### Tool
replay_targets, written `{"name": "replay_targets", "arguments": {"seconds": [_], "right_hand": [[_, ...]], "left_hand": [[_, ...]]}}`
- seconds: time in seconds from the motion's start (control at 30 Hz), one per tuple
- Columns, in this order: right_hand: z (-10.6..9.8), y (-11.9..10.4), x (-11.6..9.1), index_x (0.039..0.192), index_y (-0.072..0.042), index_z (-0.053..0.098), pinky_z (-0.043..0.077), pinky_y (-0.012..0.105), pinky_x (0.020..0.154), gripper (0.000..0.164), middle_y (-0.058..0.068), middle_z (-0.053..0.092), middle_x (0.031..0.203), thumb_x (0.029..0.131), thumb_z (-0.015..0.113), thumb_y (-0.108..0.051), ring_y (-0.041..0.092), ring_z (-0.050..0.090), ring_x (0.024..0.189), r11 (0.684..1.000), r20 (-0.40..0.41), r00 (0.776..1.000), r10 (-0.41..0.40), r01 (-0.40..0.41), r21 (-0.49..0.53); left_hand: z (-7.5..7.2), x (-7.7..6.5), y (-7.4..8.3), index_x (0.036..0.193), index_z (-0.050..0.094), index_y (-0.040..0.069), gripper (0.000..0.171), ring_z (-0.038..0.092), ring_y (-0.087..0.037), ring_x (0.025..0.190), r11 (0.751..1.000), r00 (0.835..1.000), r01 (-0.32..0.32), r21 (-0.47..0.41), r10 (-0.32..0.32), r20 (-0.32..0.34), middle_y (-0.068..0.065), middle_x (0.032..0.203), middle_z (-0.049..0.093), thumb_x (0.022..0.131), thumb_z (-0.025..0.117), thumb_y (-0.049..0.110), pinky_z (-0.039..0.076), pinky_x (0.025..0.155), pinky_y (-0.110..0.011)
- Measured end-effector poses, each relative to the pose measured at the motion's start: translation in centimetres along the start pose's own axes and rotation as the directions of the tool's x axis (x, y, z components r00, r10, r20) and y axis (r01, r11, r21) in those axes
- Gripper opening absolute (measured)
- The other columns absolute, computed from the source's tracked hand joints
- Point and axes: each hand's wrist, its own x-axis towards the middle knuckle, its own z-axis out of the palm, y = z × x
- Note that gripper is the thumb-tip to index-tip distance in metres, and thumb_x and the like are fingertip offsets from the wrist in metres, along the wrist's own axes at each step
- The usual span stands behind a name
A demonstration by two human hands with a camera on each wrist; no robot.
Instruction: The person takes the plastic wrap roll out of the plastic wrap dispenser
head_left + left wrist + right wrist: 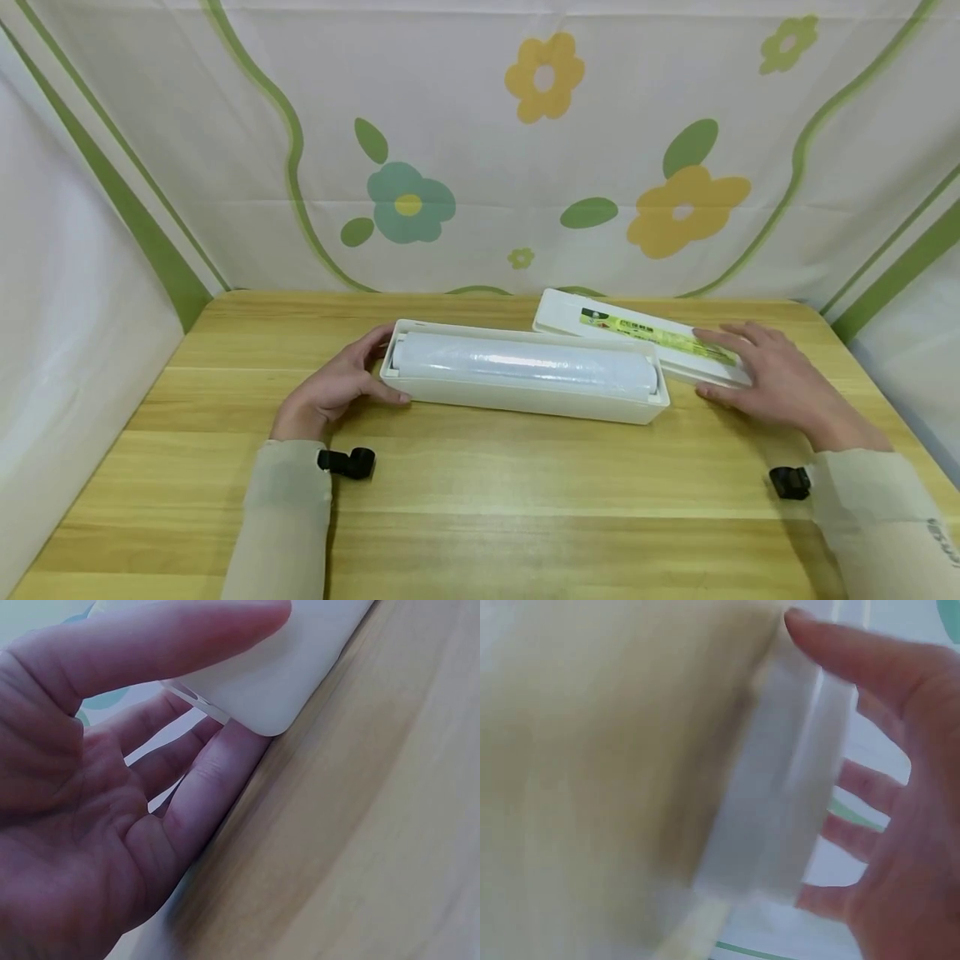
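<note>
A long white box [525, 402] lies open-topped on the table, with a clear-wrapped roll of cling film [525, 363] inside it. My left hand [341, 383] holds the box's left end, thumb along the front wall and fingers round the back. In the left wrist view the thumb [187, 637] overlaps the white end of the box [255, 682]. Behind the box, to the right, is its long white lid [558, 312] with a yellow-green label [660, 335]. My right hand [772, 379] grips the lid's right end, thumb at the near edge, fingers on the far side.
The wooden table [525, 517] extends in front of the box and to both sides. A white curtain [465, 108] with printed flowers hangs along the back edge, and white fabric walls [82, 275] stand at the sides. A small black camera sits on each sleeve.
</note>
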Motion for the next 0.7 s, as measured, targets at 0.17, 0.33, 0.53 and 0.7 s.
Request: {"name": "replay_targets", "arguments": {"seconds": [0.17, 0.33, 0.53, 0.7], "right_hand": [[-1.3, -3.1, 0.2, 0.151, -0.014, 0.062, 0.04, 0.075, 0.1, 0.077, 0.028, 0.053, 0.155, 0.085, 0.093, -0.036, 0.057, 0.046, 0.138, 0.995, -0.063, 0.998, 0.027, -0.021, 0.097], [-1.8, -8.1, 0.9, 0.131, -0.013, 0.076, 0.054, 0.052, 0.089, 0.049, 0.014, 0.071, 0.132, 0.087, 0.092, -0.028, 0.039, 0.068, 0.117, 0.983, -0.179, 0.98, -0.086, 0.113, 0.144], [-1.3, -12.4, 2.3, 0.119, -0.016, 0.082, 0.058, 0.043, 0.081, 0.041, 0.002, 0.077, 0.115, 0.084, 0.094, -0.032, 0.02, 0.07, 0.096, 0.965, -0.144, 0.964, -0.222, 0.239, 0.108], [-1.4, -13.7, 3.0, 0.114, -0.01, 0.083, 0.059, 0.049, 0.086, 0.046, 0.006, 0.077, 0.113, 0.082, 0.094, -0.041, 0.024, 0.072, 0.098, 0.974, -0.071, 0.973, -0.22, 0.223, 0.037]], "left_hand": [[0.0, 0.1, 0.0, 0.167, 0.037, 0.014, 0.113, 0.045, -0.034, 0.139, 1.0, 1.0, -0.009, 0.006, 0.009, -0.006, -0.016, 0.161, 0.045, 0.071, 0.093, -0.008, 0.047, 0.107, -0.027], [-0.2, 0.0, -0.2, 0.166, 0.037, 0.012, 0.111, 0.046, -0.035, 0.137, 1.0, 1.0, -0.013, 0.005, 0.013, 0.002, -0.018, 0.16, 0.044, 0.072, 0.093, -0.008, 0.051, 0.103, -0.027], [0.0, 0.0, -0.4, 0.166, 0.036, 0.011, 0.112, 0.047, -0.035, 0.136, 1.0, 1.0, -0.006, -0.009, 0.006, 0.008, -0.019, 0.16, 0.044, 0.072, 0.092, -0.009, 0.052, 0.102, -0.028], [0.1, 0.1, 0.0, 0.166, 0.036, 0.013, 0.113, 0.046, -0.035, 0.136, 1.0, 1.0, 0.001, -0.008, -0.001, -0.006, -0.017, 0.159, 0.044, 0.07, 0.092, -0.009, 0.05, 0.104, -0.029]]}}
